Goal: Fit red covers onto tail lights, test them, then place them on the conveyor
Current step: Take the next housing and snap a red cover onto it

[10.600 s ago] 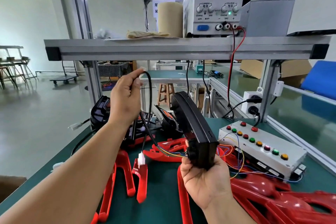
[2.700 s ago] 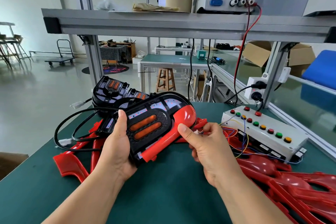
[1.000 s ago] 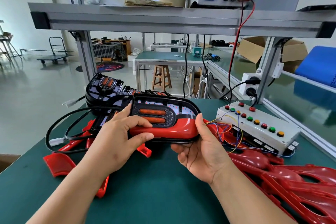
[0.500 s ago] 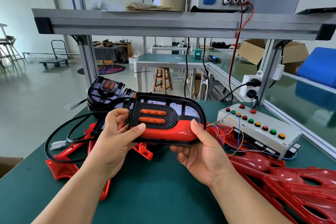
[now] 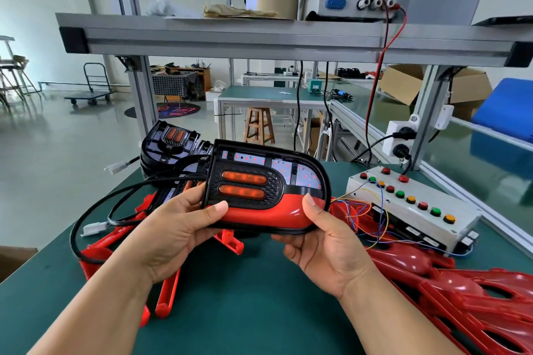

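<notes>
Gripping the tail light (image 5: 268, 181) from both ends, left hand (image 5: 176, 228) and right hand (image 5: 326, 242) curl round it.

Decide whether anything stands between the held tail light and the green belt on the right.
Yes: the white button box and the aluminium side rail behind it lie between the tail light and the belt.
</notes>
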The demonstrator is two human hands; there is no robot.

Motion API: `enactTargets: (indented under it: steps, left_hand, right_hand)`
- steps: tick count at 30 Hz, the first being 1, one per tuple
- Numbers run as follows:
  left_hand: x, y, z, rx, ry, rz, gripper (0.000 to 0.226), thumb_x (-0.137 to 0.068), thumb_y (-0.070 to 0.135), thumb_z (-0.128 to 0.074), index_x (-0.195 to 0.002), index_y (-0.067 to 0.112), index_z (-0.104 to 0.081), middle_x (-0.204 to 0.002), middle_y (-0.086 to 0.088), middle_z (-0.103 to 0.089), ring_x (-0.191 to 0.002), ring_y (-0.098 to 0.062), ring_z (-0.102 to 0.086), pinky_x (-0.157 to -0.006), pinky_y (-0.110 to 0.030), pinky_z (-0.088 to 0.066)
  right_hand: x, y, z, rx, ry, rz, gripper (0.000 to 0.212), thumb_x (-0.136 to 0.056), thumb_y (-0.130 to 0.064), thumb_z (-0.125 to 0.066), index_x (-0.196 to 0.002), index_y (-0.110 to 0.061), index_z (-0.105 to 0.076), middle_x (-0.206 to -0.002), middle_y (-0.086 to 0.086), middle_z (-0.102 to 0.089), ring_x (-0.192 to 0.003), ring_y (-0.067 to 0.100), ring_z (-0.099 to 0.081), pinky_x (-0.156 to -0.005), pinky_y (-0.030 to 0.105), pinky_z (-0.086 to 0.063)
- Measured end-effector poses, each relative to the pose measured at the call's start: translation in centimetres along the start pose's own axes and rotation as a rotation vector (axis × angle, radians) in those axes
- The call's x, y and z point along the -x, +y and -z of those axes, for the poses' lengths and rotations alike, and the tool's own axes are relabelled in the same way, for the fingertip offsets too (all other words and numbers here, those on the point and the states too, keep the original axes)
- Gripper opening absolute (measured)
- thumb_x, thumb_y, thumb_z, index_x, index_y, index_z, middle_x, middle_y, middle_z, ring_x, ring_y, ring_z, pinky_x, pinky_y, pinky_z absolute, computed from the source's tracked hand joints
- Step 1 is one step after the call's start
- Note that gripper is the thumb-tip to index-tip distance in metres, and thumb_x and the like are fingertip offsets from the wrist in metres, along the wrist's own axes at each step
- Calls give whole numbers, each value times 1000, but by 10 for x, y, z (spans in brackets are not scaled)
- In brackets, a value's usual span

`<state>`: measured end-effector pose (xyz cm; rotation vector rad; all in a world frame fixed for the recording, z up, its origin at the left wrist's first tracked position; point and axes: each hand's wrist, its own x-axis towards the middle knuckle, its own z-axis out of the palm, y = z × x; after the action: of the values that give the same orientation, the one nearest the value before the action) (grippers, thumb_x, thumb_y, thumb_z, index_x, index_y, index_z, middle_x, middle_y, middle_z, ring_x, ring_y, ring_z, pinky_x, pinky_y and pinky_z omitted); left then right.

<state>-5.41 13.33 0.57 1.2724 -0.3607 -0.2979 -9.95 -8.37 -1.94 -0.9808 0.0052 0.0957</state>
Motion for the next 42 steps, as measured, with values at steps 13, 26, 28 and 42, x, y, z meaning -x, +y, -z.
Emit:
enactTargets:
  steps: [13,26,28,42]
  left_hand:
    - [-3,-4,-6,38,72,21,33,-75,9,-66,-106,9,-74,-113,-13,-72,-100,-22,-71,-78,-28,-60]
    - [-2,-5,-4,1,-6,-38,47,-68,15,-77,-114,19,-71,-121,-9,-69,-112,-24,-66,-87,-28,-56]
    - [-2,-4,-4,7,-19,-47,45,-71,13,-75,-116,17,-70,-122,-11,-68,-113,-25,-65,-87,-29,-56]
    - [-4,-4,-6,13,-3,-78,40,-79,7,-63,-119,4,-65,-117,-16,-70,-104,-27,-69,-76,-29,-58]
  right_hand:
    - [-2,-1,-1,0,59,15,49,-61,-42,-73,-102,-16,-70,-79,11,-74,-57,24,-70,-40,19,-44]
    - [-1,0,2,-58,23,21,33,-60,-38,-74,-83,-15,-79,-78,11,-73,-58,23,-69,-44,21,-46]
    - [0,1,2,-47,15,23,32,-60,-37,-74,-84,-16,-79,-79,11,-74,-59,23,-69,-44,21,-46]
    - [1,-3,-4,-6,94,126,58,-61,-35,-73,-112,-8,-64,-70,11,-71,-51,24,-67,-41,19,-43]
